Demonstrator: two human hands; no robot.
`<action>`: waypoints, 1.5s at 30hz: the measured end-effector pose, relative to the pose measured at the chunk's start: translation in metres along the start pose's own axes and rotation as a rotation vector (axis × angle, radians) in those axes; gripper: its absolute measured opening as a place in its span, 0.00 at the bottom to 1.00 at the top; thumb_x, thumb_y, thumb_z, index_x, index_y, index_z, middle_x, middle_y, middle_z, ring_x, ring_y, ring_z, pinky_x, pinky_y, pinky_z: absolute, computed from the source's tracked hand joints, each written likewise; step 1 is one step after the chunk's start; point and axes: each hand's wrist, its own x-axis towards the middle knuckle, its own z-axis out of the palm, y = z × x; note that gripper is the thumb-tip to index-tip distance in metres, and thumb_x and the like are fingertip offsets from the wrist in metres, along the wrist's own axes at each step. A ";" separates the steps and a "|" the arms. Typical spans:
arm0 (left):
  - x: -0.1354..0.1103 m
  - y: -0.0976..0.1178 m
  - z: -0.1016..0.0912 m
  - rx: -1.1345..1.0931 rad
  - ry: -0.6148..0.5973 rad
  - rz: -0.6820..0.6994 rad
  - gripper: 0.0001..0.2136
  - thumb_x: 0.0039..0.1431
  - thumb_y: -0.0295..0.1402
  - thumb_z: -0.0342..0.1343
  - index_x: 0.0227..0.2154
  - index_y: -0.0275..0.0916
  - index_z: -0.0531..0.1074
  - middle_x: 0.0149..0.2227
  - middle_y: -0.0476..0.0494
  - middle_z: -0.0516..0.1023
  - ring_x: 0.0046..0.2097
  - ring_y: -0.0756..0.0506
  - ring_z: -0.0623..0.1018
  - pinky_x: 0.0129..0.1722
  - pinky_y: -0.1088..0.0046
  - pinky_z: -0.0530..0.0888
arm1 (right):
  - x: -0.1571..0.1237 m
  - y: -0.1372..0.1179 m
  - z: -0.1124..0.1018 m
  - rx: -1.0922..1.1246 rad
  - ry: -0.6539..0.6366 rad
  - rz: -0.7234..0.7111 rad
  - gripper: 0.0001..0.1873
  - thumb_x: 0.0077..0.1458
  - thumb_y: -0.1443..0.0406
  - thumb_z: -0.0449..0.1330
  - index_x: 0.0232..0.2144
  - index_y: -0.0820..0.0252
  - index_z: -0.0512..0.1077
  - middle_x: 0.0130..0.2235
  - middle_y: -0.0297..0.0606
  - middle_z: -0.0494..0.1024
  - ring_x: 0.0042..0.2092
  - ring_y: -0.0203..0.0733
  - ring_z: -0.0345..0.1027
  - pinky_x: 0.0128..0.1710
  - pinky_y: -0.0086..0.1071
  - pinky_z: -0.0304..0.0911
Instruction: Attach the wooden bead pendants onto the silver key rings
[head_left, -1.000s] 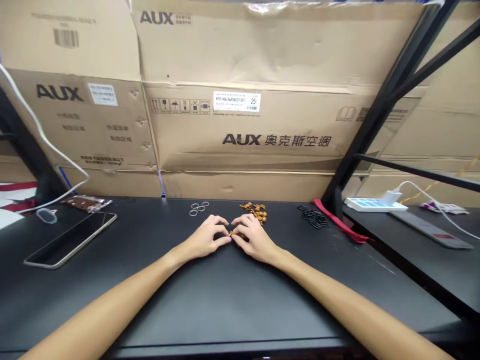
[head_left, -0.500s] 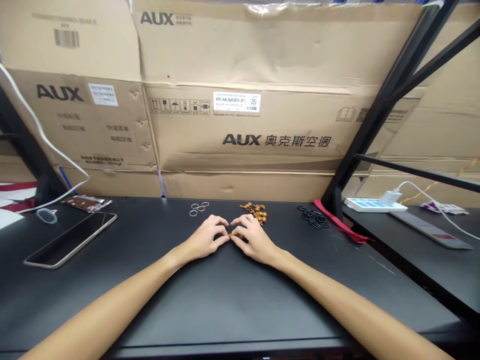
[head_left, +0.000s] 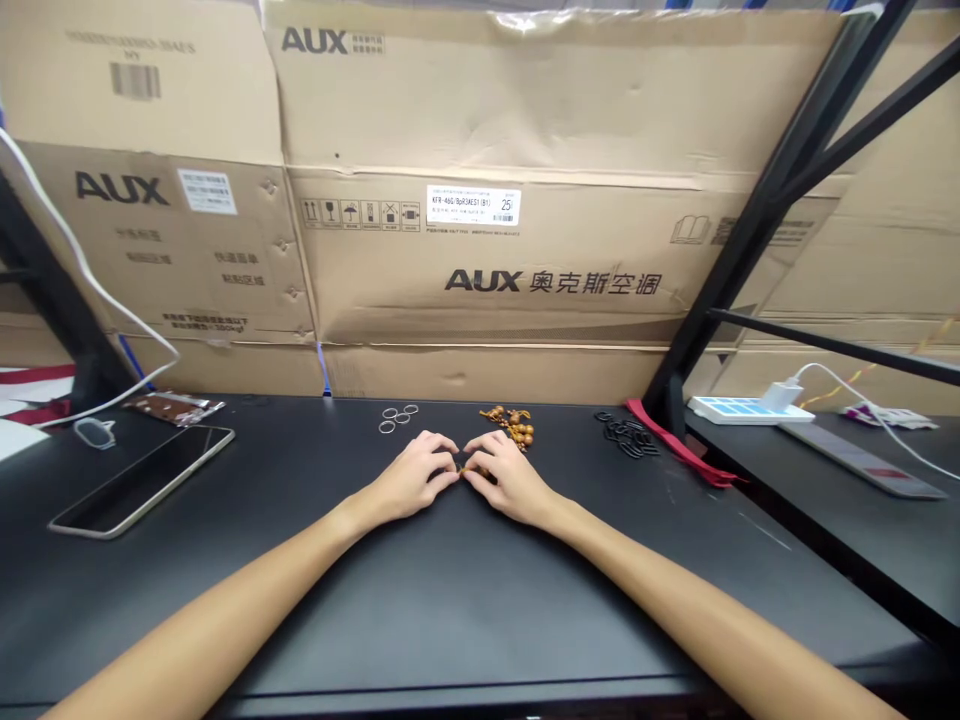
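Observation:
My left hand (head_left: 414, 478) and my right hand (head_left: 504, 476) rest side by side on the black table (head_left: 450, 590), fingertips pinched together over a small brown bead piece (head_left: 463, 468). Most of that piece is hidden by the fingers. Just behind my right hand lies a heap of brown wooden beads (head_left: 511, 423). A few silver metal rings (head_left: 395, 416) lie behind my left hand. A cluster of black rings (head_left: 628, 433) sits further right.
A phone (head_left: 142, 478) lies face up at the left, beside a small packet (head_left: 172, 406) and a white cable (head_left: 90, 290). Stacked cardboard boxes (head_left: 480, 250) wall the back. A black frame post (head_left: 757, 210), red strap (head_left: 675, 442) and power strip (head_left: 739, 408) stand right.

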 end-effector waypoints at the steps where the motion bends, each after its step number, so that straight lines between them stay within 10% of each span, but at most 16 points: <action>1: 0.000 -0.001 0.000 -0.002 -0.003 0.007 0.09 0.63 0.33 0.49 0.31 0.40 0.73 0.47 0.43 0.70 0.49 0.44 0.68 0.53 0.63 0.67 | 0.000 0.002 0.000 -0.017 0.012 0.026 0.06 0.58 0.65 0.55 0.31 0.58 0.72 0.43 0.41 0.72 0.47 0.45 0.60 0.48 0.42 0.60; 11: -0.001 0.010 -0.003 0.160 0.009 -0.035 0.08 0.61 0.36 0.50 0.31 0.39 0.69 0.37 0.44 0.71 0.40 0.45 0.70 0.43 0.66 0.68 | 0.002 0.001 -0.009 -0.111 0.154 0.132 0.08 0.54 0.59 0.59 0.31 0.59 0.71 0.37 0.42 0.73 0.40 0.45 0.64 0.43 0.37 0.61; 15: -0.003 0.015 -0.001 0.217 -0.057 0.003 0.13 0.62 0.40 0.48 0.25 0.39 0.68 0.27 0.47 0.69 0.32 0.47 0.70 0.38 0.68 0.67 | 0.000 -0.003 -0.012 -0.118 -0.038 0.130 0.19 0.59 0.61 0.53 0.17 0.58 0.66 0.21 0.34 0.68 0.25 0.36 0.62 0.29 0.30 0.58; 19: -0.003 0.011 0.000 0.258 -0.041 -0.072 0.14 0.62 0.43 0.48 0.40 0.39 0.71 0.41 0.41 0.74 0.44 0.42 0.72 0.45 0.64 0.67 | -0.001 0.000 -0.008 -0.128 -0.076 0.097 0.09 0.58 0.61 0.55 0.34 0.59 0.73 0.36 0.40 0.76 0.38 0.41 0.69 0.40 0.33 0.63; 25: -0.006 -0.003 0.002 0.271 -0.066 -0.193 0.22 0.63 0.47 0.45 0.51 0.37 0.67 0.56 0.36 0.68 0.58 0.39 0.66 0.56 0.60 0.63 | -0.004 0.013 -0.003 -0.083 -0.181 0.163 0.25 0.60 0.54 0.52 0.54 0.62 0.67 0.59 0.49 0.64 0.60 0.50 0.57 0.59 0.45 0.55; 45: -0.006 -0.004 0.003 0.280 -0.067 -0.169 0.22 0.64 0.47 0.43 0.51 0.37 0.67 0.55 0.36 0.69 0.57 0.39 0.66 0.55 0.58 0.64 | -0.005 0.013 -0.003 -0.043 -0.180 0.170 0.25 0.59 0.54 0.52 0.54 0.60 0.67 0.59 0.48 0.64 0.60 0.50 0.57 0.59 0.46 0.56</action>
